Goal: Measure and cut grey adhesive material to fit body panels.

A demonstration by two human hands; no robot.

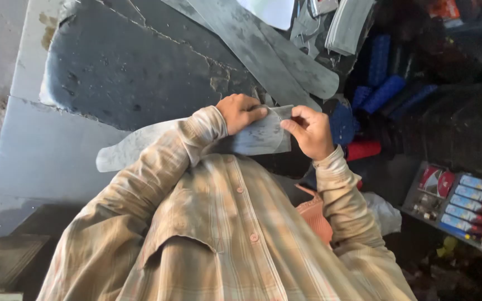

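**Both hands pinch a grey sheet piece**

Plaid shirt (218, 234) fills the foreground. Just above it, left hand (240, 113) and right hand (310, 132) each close their grip on a grey translucent sheet piece (260, 136), held at chest level over the dark worktop (129, 67). Blue rolls (383, 92) lie to the right.

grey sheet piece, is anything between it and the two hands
Nothing visible. The left hand and right hand both already pinch the thin grey curved sheet piece directly with bare fingers, one at each upper corner, above the plaid shirt.
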